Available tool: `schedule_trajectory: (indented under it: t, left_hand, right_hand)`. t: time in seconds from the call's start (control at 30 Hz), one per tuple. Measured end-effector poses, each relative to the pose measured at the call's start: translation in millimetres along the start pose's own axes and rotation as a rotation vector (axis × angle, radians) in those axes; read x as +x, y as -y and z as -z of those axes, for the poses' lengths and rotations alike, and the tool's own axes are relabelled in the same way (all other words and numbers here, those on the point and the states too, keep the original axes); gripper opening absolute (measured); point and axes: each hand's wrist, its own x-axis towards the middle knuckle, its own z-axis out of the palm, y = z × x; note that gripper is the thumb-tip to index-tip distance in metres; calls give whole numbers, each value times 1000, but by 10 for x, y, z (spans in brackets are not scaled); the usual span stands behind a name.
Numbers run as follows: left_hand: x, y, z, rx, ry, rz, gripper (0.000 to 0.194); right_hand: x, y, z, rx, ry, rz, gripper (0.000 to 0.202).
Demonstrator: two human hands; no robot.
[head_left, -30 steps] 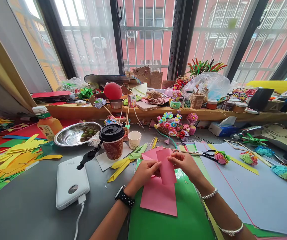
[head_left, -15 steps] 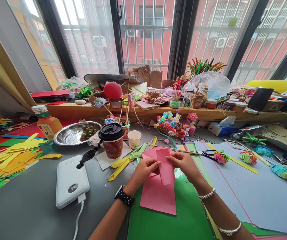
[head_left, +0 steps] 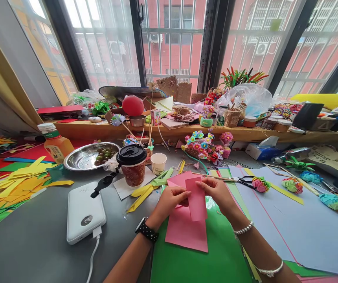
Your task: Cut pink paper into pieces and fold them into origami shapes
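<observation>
Between both hands is a folded pink paper strip (head_left: 196,202), held upright above the work surface. My left hand (head_left: 171,201) pinches its left edge between thumb and fingers. At the upper right edge, my right hand (head_left: 216,192) grips the same strip. Below them a larger pink sheet (head_left: 186,234) lies on a glossy green board (head_left: 222,251). More pink paper (head_left: 180,180) shows behind the held strip, partly hidden by it and my left hand. Scissors (head_left: 245,181) lie just beyond my right hand, a folded paper ball (head_left: 260,184) at their handles.
To the left stand a lidded coffee cup (head_left: 133,169), a paper cup (head_left: 158,163) and a white power bank (head_left: 85,212) with a cable. Yellow paper strips (head_left: 18,184) are piled at far left. Pale sheets (head_left: 304,224) cover the right side. Crocheted flowers (head_left: 200,143) sit behind.
The held pink strip has tipped slightly, its lower end a little lower. Both hands keep their grip in nearly the same place.
</observation>
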Motion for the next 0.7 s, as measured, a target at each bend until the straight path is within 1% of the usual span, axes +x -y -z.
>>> schedule_trajectory:
  t: [0.2,0.3,0.5,0.7]
  left_hand:
    - [-2,-39,30,-84,-100,-32,26]
    - [-5,-58,35,-91,-115,-18,24]
    - [-7,-60,26,-100,-120,-2,23]
    - [-12,-56,34,-147,-146,-28,26]
  right_hand:
    - [-16,20,9,-102,127,-69,26]
    - [-16,12,3,-118,113,-99,24]
    - [-7,-22,-5,-128,70,-96,25]
    - [-8,-1,6,-136,134,-121,26]
